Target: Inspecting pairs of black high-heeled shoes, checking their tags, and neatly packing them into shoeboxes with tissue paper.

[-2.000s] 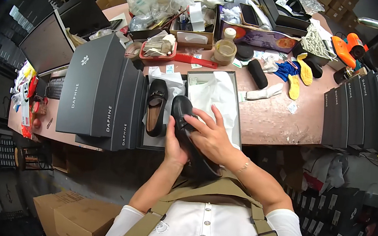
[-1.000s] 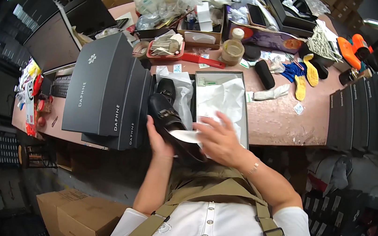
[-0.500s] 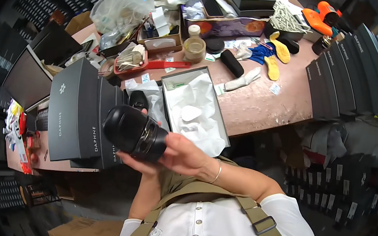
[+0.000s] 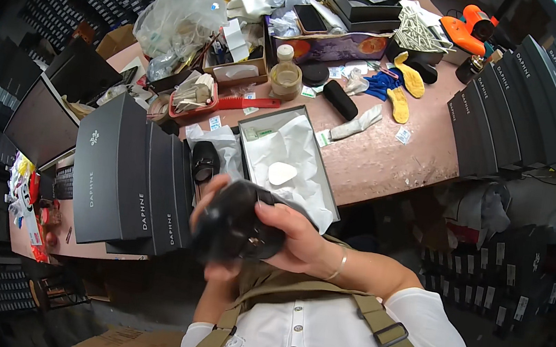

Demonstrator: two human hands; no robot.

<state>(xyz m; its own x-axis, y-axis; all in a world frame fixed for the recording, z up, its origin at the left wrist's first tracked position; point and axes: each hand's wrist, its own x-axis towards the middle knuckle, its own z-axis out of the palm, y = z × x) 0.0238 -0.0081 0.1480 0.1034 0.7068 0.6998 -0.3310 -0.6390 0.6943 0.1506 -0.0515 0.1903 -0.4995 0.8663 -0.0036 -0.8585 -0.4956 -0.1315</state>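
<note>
Close to my body, both hands hold a black shoe [image 4: 230, 226] with metal trim on its upper; it is blurred by motion. My right hand [image 4: 301, 239] grips its right end, thumb on top. From the left, my left hand [image 4: 221, 272] wraps round it, its fingers partly hidden behind the shoe. Beyond the hands, a second black shoe [image 4: 205, 162] lies on white tissue. To its right sits an open grey shoebox [image 4: 323, 172] lined with white tissue paper [image 4: 296, 141], a rounded white piece [image 4: 282, 173] resting on the tissue.
Dark shoeboxes stand at the left [image 4: 108, 173] and the right [image 4: 481, 129] of the pink table [image 4: 390, 163]. Farther back are a red brush [image 4: 248, 103], a jar [image 4: 285, 81], a black brush-like block [image 4: 340, 99], yellow sponges [image 4: 399, 105] and an orange heat gun [image 4: 465, 33].
The shoe has turned in my hands and moved a little right and down, toward my body. My left fingers now show along its far left side.
</note>
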